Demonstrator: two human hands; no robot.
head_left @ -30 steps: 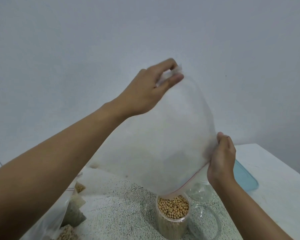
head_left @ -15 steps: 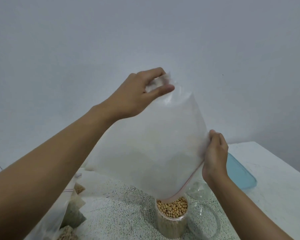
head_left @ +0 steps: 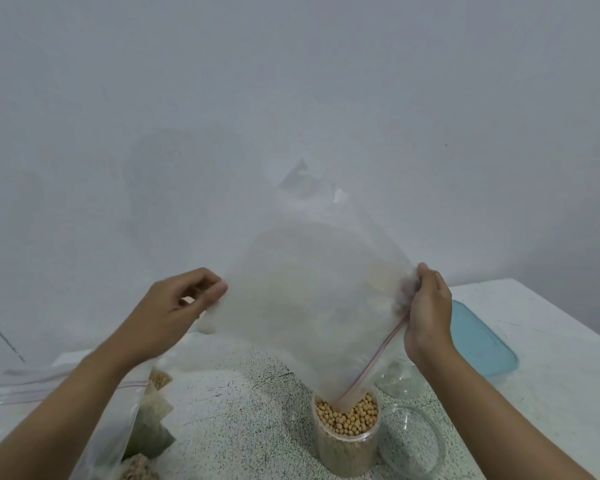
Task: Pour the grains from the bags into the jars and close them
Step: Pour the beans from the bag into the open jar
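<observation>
Head view. A white tabletop stands against a plain pale grey wall; its middle part is speckled grey and white, and its right part is plain white.

One large clear bag is held up over the tabletop between two hands, and it looks empty. The left hand has its fingers curled at the bag's left edge and pinches it there. The right hand grips the right edge, fingers closed round the plastic next to the red zip strip. The strip runs down and left, and the mouth of the bag dips into the top of one open jar.

That jar stands upright on the speckled part and is filled to the rim with pale round beans. Just beside it on the right is one empty clear jar. Behind these lies another clear piece; what it is cannot be told.

One blue lid lies flat on the white part, past the right hand.

At the left edge lies another clear zip bag with small packets of grain in it; at least three show.
</observation>
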